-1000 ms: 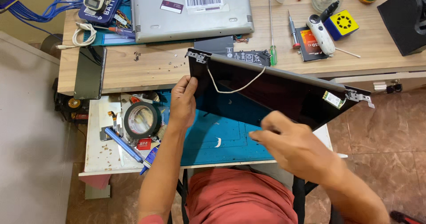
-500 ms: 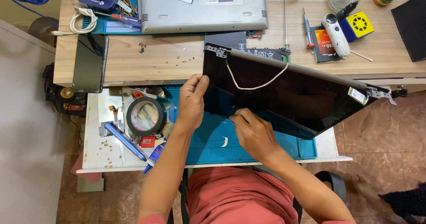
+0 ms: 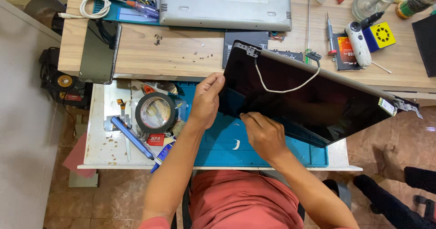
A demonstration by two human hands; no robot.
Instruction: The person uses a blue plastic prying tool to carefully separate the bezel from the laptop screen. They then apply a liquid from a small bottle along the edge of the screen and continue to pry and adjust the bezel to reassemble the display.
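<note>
you're at an electronics repair bench: a flipped laptop (image 3: 225, 4), loose screws (image 3: 181, 47), screwdrivers (image 3: 330, 34), a roll of tape (image 3: 156, 112) and a blue work mat (image 3: 213, 142) crowd the wooden desk (image 3: 150, 61).

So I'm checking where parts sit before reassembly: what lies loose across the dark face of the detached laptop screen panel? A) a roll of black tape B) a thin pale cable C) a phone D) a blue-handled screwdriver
B: a thin pale cable loops across the dark laptop screen panel, which the left hand and right hand grip at its near corner above the teal mat.
</note>
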